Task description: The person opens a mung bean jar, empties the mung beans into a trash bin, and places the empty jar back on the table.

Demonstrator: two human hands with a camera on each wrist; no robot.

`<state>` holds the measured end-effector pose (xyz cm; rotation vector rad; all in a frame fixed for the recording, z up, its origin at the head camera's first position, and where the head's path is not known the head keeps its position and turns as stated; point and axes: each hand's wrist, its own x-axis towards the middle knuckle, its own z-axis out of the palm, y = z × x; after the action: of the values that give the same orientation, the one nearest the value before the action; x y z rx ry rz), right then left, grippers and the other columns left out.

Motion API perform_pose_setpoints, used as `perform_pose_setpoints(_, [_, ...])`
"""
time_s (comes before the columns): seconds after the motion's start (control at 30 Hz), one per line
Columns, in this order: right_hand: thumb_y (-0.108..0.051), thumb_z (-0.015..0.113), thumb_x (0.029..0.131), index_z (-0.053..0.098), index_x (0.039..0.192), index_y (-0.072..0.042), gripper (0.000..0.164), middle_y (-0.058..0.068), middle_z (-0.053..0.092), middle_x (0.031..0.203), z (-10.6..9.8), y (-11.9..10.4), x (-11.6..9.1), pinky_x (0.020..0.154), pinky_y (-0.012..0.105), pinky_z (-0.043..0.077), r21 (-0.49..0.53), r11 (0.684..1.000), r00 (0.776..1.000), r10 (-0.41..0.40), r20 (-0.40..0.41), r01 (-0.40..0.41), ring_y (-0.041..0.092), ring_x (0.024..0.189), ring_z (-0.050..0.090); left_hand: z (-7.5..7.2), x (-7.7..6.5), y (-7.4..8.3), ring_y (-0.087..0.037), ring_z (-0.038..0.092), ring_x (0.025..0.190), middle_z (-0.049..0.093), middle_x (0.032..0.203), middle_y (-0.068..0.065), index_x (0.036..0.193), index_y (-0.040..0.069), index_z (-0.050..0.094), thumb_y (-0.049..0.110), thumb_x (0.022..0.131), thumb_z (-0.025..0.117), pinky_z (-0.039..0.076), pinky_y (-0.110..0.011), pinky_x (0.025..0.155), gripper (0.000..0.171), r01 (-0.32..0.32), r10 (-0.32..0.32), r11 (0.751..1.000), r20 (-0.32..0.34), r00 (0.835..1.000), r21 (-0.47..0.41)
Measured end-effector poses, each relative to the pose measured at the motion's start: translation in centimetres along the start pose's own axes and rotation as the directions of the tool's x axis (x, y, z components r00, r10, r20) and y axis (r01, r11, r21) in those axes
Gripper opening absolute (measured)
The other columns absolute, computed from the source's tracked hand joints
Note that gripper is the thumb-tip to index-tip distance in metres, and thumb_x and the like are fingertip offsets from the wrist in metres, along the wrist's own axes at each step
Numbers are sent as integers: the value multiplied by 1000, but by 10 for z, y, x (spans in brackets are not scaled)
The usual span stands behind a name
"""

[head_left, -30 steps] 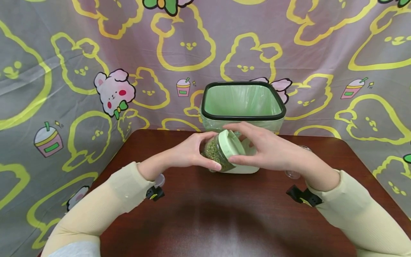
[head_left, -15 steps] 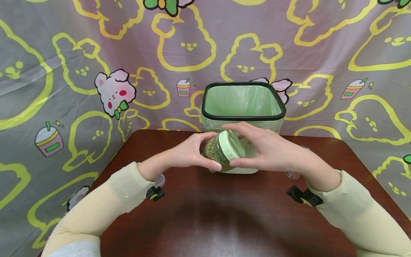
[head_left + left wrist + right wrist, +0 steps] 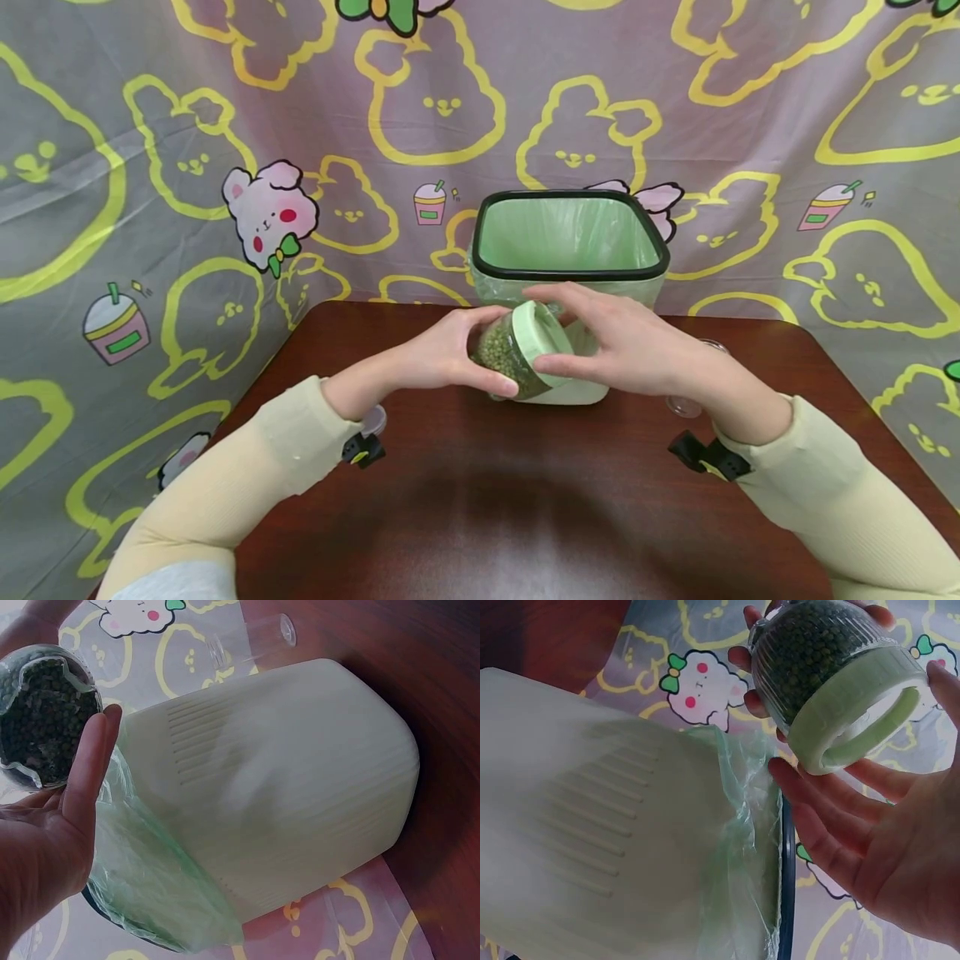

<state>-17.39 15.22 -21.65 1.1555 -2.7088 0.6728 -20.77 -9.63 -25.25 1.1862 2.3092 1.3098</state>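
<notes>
Tabletop [image 3: 487, 475], glossy reddish-brown, cartoon-print cloth [image 3: 510, 50] on three sides, jar [image 3: 504, 354] held above

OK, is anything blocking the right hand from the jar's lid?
Nothing visible. The right hand is right at the lid, with nothing between them. The left hand holds the jar by its body, and the bin stands beyond.

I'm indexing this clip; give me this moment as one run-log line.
left hand: grips clear jar | right hand: around green lid, grip unclear | jar: tilted, lid on | lined bin: beyond hands
</notes>
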Motion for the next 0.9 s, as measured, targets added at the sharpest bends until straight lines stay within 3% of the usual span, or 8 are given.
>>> perform_pose_setpoints(0.2, [-46, 72, 85, 46, 142, -21, 67, -8, 52, 132, 0, 1, -1, 84, 40, 49, 35, 999, 999, -37, -4, 37, 12, 104, 57, 0, 0, 0, -17, 60, 96, 63, 108, -2, 131, 6, 52, 21, 75, 80, 51, -35, 82, 64, 2, -2, 1000, 3, 1000, 4])
perform_pose_setpoints(0.7, [-38, 76, 84, 43, 143, -23, 69, -10, 48, 135, -1, 1, -3, 97, 40, 42, 65, 987, 990, -144, -5, 144, 12, 119, 49, 0, 0, -2, -18, 59, 96, 62, 108, -3, 130, 8, 53, 21, 76, 80, 51, -35, 82, 62, 8, -8, 1000, 5, 1000, -1])
perform_pose_setpoints(0.9, [-45, 74, 84, 41, 145, -22, 73, -7, 47, 138, 0, 1, -3, 94, 43, 44, 65, 992, 994, -104, -35, 106, 14, 119, 51, 1, 0, -1, -18, 60, 95, 62, 107, -3, 131, 7, 52, 22, 76, 80, 52, -35, 81, 63, 1, -1, 1000, 7, 1000, 4])
